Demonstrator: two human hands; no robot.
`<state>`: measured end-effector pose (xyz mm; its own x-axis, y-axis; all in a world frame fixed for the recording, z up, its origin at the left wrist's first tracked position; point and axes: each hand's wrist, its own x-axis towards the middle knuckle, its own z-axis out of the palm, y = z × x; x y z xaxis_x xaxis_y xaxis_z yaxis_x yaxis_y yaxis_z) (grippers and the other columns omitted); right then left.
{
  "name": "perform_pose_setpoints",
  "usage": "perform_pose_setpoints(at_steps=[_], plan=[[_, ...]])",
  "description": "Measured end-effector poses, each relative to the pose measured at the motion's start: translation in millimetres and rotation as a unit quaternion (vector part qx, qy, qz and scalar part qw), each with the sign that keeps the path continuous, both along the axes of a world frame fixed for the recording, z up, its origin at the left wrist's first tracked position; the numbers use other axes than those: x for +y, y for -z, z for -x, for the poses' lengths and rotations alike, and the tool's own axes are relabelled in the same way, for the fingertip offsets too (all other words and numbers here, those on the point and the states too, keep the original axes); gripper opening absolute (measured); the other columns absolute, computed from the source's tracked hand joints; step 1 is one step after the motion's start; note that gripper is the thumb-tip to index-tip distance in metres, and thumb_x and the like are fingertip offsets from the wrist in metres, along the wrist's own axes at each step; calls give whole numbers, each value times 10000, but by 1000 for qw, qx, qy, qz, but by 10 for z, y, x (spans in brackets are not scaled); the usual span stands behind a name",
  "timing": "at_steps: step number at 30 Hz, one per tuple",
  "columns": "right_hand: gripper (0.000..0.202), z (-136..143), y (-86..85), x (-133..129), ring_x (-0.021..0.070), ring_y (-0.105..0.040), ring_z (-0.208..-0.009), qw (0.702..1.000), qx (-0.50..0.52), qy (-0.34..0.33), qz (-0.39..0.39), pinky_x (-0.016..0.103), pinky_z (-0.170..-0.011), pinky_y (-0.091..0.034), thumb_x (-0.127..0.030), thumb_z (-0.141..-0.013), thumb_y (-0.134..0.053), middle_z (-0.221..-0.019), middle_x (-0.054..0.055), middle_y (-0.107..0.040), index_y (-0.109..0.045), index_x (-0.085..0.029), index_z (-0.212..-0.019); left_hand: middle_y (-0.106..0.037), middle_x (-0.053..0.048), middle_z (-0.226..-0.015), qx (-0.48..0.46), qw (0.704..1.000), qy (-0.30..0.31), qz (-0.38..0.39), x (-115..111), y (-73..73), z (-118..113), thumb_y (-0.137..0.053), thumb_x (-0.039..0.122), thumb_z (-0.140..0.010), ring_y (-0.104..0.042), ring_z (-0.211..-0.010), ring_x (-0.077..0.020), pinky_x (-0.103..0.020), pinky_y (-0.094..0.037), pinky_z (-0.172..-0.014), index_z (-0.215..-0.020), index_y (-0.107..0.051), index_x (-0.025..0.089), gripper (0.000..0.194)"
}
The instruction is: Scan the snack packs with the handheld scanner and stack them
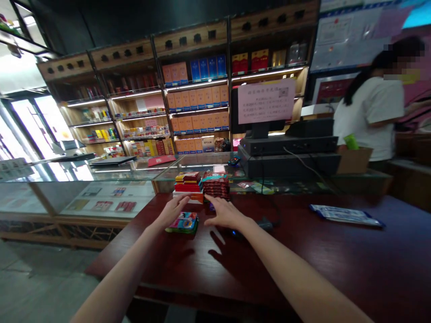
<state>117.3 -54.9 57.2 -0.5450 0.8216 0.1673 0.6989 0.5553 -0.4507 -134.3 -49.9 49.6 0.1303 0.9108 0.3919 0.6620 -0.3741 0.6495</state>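
My left hand (173,211) hovers beside a small stack of colourful packets (184,222) on the dark red counter (202,264), its fingers stretched forward. To the right, my right hand (225,213) reaches out with fingers apart and nothing in its grasp; its shadow falls on the wood below. Just beyond the fingertips stand a pile of red, yellow and white boxes (188,184) and a stack of dark red packets (216,185). Part of a purple item (212,207) peeks out by my right fingers. A dark device with a blue light (265,224) lies partly behind my right wrist.
A long blue and white packet (346,216) lies at right on the counter. Behind stand a black register machine (289,154) with a paper sign (266,102), glass display cases (111,197) and lit shelves of boxes (198,98). A person in a white shirt (370,107) stands at far right.
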Motion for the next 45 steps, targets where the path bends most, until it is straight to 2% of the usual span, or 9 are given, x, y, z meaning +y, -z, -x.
perform_pose_setpoints(at_steps=[4,7,17,21,26,30,36,41,45], plan=[[1001,-359,-37,-21,371,-439,-1360,999,11,35,-4,549,-1064,-345,-504,-732,-774,-1503,160,-471,-271,-276,-1567,-706,-62,-1256,21,1000,24,3,85,-99,-377,-411,568,-925,-632,-1201,-273,-392,-447,-1077,-1247,-661,210,543],[954,-658,-39,-34,361,-432,-1369,998,18,61,-6,556,-1076,-337,-473,-759,-757,-1501,158,-478,-287,-265,-1562,-709,-61,-1249,29,997,69,9,181,-137,-691,-395,571,-929,-641,-1180,-270,-389,-460,-1062,-1252,-656,205,553],[830,-1692,46,-80,345,-432,-1375,987,34,154,4,567,-1090,-333,-434,-821,-700,-1502,150,-483,-331,-256,-1543,-703,-50,-1253,73,978,192,16,468,-137,-1748,-407,560,-953,-643,-1172,-247,-366,-468,-1053,-1249,-643,208,517],[772,-2117,153,-70,339,-436,-1374,979,40,198,-3,570,-1095,-331,-405,-844,-677,-1500,134,-489,-353,-271,-1532,-705,-39,-1253,97,965,241,23,539,-153,-2174,-427,538,-955,-642,-1179,-238,-351,-471,-1047,-1249,-643,216,487],[741,-2704,398,-1,302,-511,-1303,970,43,235,-52,447,-1076,-391,-358,-843,-678,-1424,148,-560,-401,-196,-1512,-699,-60,-1263,156,942,297,24,621,-162,-2692,-449,487,-959,-643,-1174,-234,-350,-476,-1033,-1240,-647,205,444],[701,-3180,565,44,294,-534,-1278,952,33,296,-73,428,-1068,-400,-354,-852,-657,-1393,139,-587,-431,-192,-1494,-676,-71,-1309,209,925,318,11,716,-102,-3068,-506,445,-947,-624,-1214,-243,-356,-470,-1042,-1274,-628,206,422],[690,-3770,715,64,309,-453,-1379,924,-19,377,-60,466,-1119,-343,-429,-867,-629,-1472,136,-532,-435,-220,-1495,-637,-76,-1370,222,906,361,6,845,58,-3614,-550,483,-931,-595,-1261,-245,-355,-444,-1080,-1322,-590,203,483],[625,-4125,824,102,316,-402,-1422,890,-57,451,-35,552,-1138,-293,-535,-935,-513,-1500,134,-503,-444,-259,-1491,-614,-92,-1393,230,894,385,7,900,207,-4040,-610,473,-895,-580,-1273,-267,-389,-435,-1095,-1369,-547,198,551],[558,-4306,911,148,311,-360,-1443,874,-73,480,-28,635,-1133,-254,-566,-993,-356,-1519,79,-489,-460,-303,-1473,-591,-87,-1418,232,888,398,11,934,306,-4234,-623,499,-884,-557,-1297,-274,-412,-425,-1104,-1383,-526,230,576]])
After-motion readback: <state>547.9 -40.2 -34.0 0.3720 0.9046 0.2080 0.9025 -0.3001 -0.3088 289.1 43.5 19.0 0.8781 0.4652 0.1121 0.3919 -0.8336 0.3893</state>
